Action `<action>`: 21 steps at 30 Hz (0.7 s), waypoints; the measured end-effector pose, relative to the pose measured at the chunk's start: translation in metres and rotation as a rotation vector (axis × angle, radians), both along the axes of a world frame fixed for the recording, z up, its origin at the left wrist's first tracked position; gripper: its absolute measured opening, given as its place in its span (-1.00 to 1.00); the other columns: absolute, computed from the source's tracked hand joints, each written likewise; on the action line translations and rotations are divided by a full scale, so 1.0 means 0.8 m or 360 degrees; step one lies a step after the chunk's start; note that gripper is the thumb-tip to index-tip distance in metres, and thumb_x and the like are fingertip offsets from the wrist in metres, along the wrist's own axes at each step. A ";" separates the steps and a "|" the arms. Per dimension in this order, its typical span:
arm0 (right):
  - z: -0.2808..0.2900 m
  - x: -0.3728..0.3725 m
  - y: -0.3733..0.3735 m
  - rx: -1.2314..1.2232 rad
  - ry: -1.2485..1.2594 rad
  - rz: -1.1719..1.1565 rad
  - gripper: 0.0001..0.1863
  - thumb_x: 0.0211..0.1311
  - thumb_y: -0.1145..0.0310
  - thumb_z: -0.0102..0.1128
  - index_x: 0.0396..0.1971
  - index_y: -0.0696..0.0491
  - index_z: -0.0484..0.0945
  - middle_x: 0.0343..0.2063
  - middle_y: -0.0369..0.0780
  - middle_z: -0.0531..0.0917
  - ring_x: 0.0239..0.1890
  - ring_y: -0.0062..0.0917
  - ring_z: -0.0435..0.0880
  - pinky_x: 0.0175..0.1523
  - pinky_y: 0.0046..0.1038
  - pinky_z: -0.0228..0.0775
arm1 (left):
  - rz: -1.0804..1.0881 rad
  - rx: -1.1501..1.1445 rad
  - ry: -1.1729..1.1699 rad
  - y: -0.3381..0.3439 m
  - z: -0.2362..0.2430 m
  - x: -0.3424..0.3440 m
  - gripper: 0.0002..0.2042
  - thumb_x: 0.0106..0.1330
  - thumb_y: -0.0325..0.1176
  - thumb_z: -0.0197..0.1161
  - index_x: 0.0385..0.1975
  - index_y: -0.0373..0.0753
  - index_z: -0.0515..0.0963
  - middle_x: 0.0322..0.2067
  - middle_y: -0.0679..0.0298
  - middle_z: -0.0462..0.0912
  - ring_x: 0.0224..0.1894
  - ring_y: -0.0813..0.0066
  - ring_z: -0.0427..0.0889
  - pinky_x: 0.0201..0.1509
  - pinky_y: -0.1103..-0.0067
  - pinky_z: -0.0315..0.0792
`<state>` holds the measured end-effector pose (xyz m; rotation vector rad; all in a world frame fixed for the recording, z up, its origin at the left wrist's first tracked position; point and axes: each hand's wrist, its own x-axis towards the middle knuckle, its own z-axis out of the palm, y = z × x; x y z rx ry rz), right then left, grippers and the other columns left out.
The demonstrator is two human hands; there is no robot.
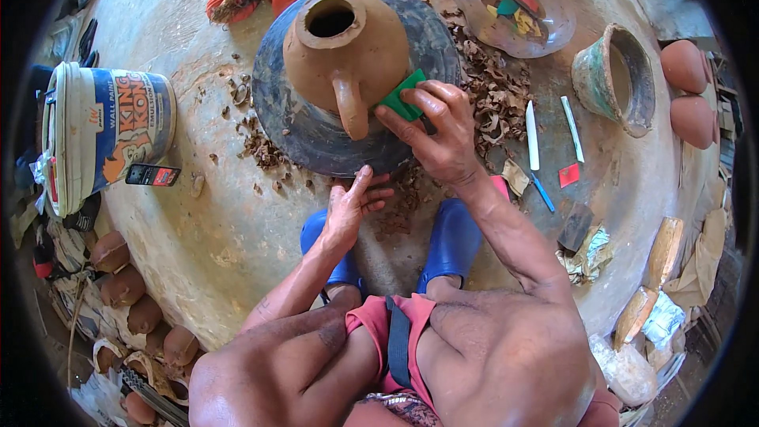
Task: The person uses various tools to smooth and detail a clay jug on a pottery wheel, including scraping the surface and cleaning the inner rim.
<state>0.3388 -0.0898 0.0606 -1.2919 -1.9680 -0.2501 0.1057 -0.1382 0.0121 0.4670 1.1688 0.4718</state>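
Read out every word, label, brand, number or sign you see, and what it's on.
White-and-blue bucket: large, legible lettering on its side, plus smaller print; I won't copy the wording.
Phone: marks too small to read.
Patterned fabric at the lower edge: some lettering, too small to read fully.

A worn concrete floor [215,261] is spreading out in pale light, its surface looking mottled and brownish toward nine o'clock. Rounded clay pots [144,315] are crowding its margin at eight o'clock, while two reddish pots [685,66] are sitting between two and three o'clock.
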 end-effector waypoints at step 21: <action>-0.019 -0.011 0.027 -0.0417 0.1421 -0.0409 -0.71 0.40 0.66 0.29 0.02 0.09 0.80 -0.27 -0.20 0.81 -0.39 -0.59 0.78 -0.29 -0.46 0.64 | 0.0655 0.0195 0.0332 0.056 0.000 -0.023 -0.37 0.58 0.15 0.27 0.41 -0.16 0.37 0.26 0.13 0.65 0.20 0.29 0.73 0.02 0.34 0.75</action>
